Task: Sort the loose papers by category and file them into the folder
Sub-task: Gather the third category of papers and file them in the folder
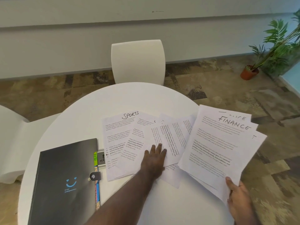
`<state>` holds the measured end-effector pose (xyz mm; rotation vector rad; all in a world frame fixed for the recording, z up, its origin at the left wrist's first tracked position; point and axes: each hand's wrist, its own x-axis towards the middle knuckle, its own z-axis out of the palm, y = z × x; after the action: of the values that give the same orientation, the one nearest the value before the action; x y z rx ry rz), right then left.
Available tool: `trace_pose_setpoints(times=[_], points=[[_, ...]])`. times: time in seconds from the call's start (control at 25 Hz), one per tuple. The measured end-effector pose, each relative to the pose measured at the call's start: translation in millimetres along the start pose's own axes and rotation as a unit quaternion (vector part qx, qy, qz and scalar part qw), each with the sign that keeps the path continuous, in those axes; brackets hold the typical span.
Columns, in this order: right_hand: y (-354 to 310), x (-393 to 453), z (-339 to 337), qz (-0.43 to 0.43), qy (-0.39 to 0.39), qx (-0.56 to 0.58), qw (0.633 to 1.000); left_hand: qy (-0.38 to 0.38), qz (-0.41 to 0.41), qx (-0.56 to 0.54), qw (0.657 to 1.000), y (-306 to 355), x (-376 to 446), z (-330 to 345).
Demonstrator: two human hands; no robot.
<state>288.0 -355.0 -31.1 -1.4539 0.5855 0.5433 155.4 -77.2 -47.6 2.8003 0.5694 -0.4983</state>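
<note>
White bench (90, 111): round, fills the lower centre of the frame.
Folder (65, 181): dark, closed, lower left.
Loose papers (128, 143): spread at centre, 1 headed SPORTS.
Left hand (154, 159): flat, fingers straight, pressing them.
Right hand (239, 197): lower right, gripping the FINANCE stack (217, 150).

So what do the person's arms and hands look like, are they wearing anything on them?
Both are bare. The left hand and its forearm show no sleeve, glove, watch or ring. The right hand is also ungloved, with no ring or band visible; its wrist runs out of frame.
</note>
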Motion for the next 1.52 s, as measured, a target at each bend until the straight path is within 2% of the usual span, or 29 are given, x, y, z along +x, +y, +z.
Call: trace_pose_setpoints(times=[0.12,0.2,0.28,0.36,0.44,0.52,0.6,0.72,0.8,0.96,1.16,1.28,1.4,1.52], points=[[5,-1,0,-0.006,-0.001,0.005,1.000,0.002,0.030,0.044,0.999,-3,1,-5],[4,-3,0,-0.014,0.011,0.009,1.000,-0.008,0.016,0.019,1.000,-4,1,-17],[2,-3,1,-0.015,0.033,0.012,0.999,0.042,-0.048,-0.070,0.995,-8,-3,-33],[2,-2,1,-0.025,0.049,0.024,0.998,0.125,-0.132,-0.154,0.971,-18,-8,-53],[5,-2,4,-0.035,0.058,0.027,0.997,0.184,-0.189,-0.195,0.945,-33,-14,-73],[10,-2,11,-0.037,0.057,0.012,0.998,0.207,-0.216,-0.229,0.926,-46,-20,-93],[19,-1,25,-0.044,0.047,-0.026,0.998,0.210,-0.207,-0.235,0.926,-50,-29,-109],[37,-4,54,-0.066,0.018,-0.082,0.994,0.203,-0.159,-0.187,0.948,-37,-41,-120],[49,-7,75,-0.068,-0.004,-0.110,0.992,0.169,-0.135,-0.155,0.964,-21,-47,-116],[69,-19,108,-0.039,-0.073,-0.156,0.984,0.020,-0.093,-0.087,0.992,16,-57,-87],[73,-34,117,0.080,-0.141,-0.124,0.979,-0.094,-0.099,-0.076,0.988,43,-58,-40],[65,-34,119,0.141,-0.141,-0.088,0.976,-0.127,-0.084,-0.081,0.985,48,-58,-27],[58,-32,124,0.086,-0.163,-0.148,0.972,-0.128,-0.059,-0.102,0.985,52,-61,-18],[53,-30,128,0.068,-0.175,-0.158,0.969,-0.154,-0.039,-0.096,0.983,48,-61,-19]])
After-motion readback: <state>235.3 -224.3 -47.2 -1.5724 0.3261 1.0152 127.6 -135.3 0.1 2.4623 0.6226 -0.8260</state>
